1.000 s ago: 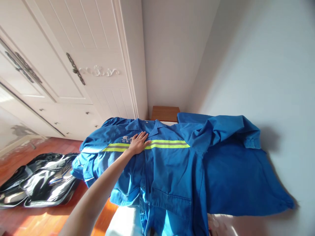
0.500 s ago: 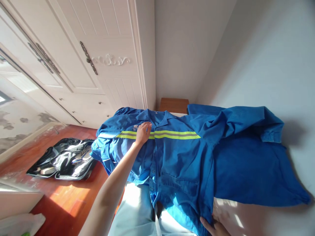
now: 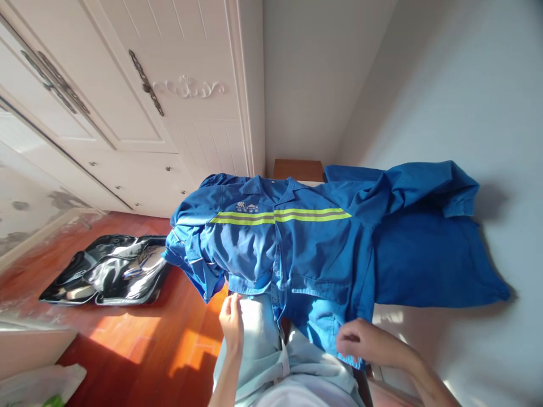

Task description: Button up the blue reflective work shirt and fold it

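Note:
A blue work jacket [image 3: 316, 243] with a yellow-and-grey reflective stripe and white chest lettering lies spread out front side up, its collar away from me. Its lower front drapes close to my lap. My left hand [image 3: 232, 322] has its fingers pinched together at the jacket's lower left hem. Over the lower right front, my right hand [image 3: 365, 342] is curled with the fingertips bent in against the cloth; whether it grips any fabric is hidden. The right-side sleeve [image 3: 428, 186] stretches out across more blue cloth [image 3: 428, 265], and the left-side sleeve [image 3: 190, 249] is bunched up.
An open black suitcase [image 3: 106, 271] with things inside lies on the red wooden floor [image 3: 144, 339]. A white wardrobe [image 3: 178, 130] stands at the left and back, a wall [image 3: 458, 85] at the right. A plastic bag [image 3: 42, 387] sits at lower left.
My left hand has come back from the chest stripe to the lower left hem, uncovering the lettering. My right hand has moved up and farther into view, its fingers curled.

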The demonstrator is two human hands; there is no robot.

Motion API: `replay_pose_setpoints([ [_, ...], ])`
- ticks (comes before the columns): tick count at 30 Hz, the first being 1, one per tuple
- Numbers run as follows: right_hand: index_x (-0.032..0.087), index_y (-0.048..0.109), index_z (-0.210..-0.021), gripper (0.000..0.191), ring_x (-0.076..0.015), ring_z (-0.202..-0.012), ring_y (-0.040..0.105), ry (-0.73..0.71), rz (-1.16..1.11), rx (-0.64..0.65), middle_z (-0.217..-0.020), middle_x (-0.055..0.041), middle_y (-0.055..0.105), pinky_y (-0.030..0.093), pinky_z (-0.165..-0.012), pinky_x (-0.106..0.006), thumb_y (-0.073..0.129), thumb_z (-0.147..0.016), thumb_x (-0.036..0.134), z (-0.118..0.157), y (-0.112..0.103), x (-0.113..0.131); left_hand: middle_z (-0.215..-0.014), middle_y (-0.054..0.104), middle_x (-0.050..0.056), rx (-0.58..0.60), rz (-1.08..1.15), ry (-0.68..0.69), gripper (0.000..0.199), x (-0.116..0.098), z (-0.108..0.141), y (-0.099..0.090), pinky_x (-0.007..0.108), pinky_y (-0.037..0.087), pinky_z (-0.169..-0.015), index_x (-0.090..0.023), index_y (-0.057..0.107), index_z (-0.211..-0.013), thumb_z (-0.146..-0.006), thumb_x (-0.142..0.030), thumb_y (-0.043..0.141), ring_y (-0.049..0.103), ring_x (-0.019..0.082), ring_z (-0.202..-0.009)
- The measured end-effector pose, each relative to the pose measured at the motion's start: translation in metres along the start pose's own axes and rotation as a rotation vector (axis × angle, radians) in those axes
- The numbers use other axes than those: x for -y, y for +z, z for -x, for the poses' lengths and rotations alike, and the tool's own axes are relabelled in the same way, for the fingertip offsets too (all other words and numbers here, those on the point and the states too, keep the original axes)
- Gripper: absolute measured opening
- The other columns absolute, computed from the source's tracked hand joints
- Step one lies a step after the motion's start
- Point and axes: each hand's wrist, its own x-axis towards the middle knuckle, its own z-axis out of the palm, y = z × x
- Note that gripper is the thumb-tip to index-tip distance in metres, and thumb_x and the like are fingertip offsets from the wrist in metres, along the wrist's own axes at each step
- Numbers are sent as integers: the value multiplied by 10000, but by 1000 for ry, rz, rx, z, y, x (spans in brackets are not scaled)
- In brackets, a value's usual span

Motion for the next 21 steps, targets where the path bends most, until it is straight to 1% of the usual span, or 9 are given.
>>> replay_pose_setpoints([
  [1,210,753,-649,214,-199,-634,661,-129,67,38,-636,-50,713,476,-603,-255,690,-749,388,-8,4,23,-743,609,37,12,53,-68,447,5,2,4,293,453,-545,-211,599,-859,-883,-638,470,615,191,-659],
  [3,220,780,-899,235,-213,-816,683,-238,154,-52,-861,-55,758,491,-731,-266,621,-828,379,-27,17,58,-824,656,63,60,192,-216,471,6,2,15,284,457,-534,-213,602,-866,-821,-679,544,643,185,-670],
  [4,216,764,-1000,267,-210,-839,682,-256,178,-122,-922,-57,757,490,-768,-277,607,-840,361,-37,26,70,-875,676,81,106,255,-272,496,4,0,20,282,468,-540,-214,606,-885,-807,-699,547,663,186,-694],
  [7,188,665,-1221,402,-212,-875,679,-255,202,-239,-1040,-77,736,477,-814,-302,594,-850,324,-63,53,85,-934,698,91,220,381,-331,494,-4,-7,29,276,507,-592,-222,621,-961,-763,-674,628,706,190,-768],
  [10,141,589,-1292,485,-244,-891,686,-211,206,-361,-1087,-129,720,475,-805,-326,605,-839,313,-84,75,85,-864,687,60,241,421,-308,388,-4,-12,28,274,520,-608,-228,607,-890,-694,-522,767,707,185,-753],
  [14,61,527,-1301,580,-303,-961,684,-179,187,-491,-1045,-179,713,475,-796,-346,668,-784,284,-101,93,81,-814,663,47,248,440,-265,291,5,-16,25,306,532,-600,-241,570,-783,-664,-379,797,682,190,-714],
  [16,58,533,-1262,515,-267,-855,707,-190,155,-519,-920,-129,726,484,-744,-318,634,-797,254,-105,96,79,-813,654,37,260,445,-230,273,8,-16,24,315,543,-617,-250,579,-819,-678,-360,785,672,189,-725],
  [19,101,577,-1168,364,-191,-624,688,-243,104,-541,-664,-9,684,484,-657,-268,548,-825,219,-103,97,77,-824,646,16,302,442,-175,293,12,-15,21,313,556,-661,-257,580,-862,-676,-359,782,665,174,-749],
  [21,133,612,-1093,299,-171,-562,660,-294,84,-585,-585,26,644,482,-637,-254,532,-821,227,-97,95,76,-832,644,8,332,425,-141,309,14,-14,15,315,559,-685,-263,568,-852,-658,-366,786,670,174,-777],
])
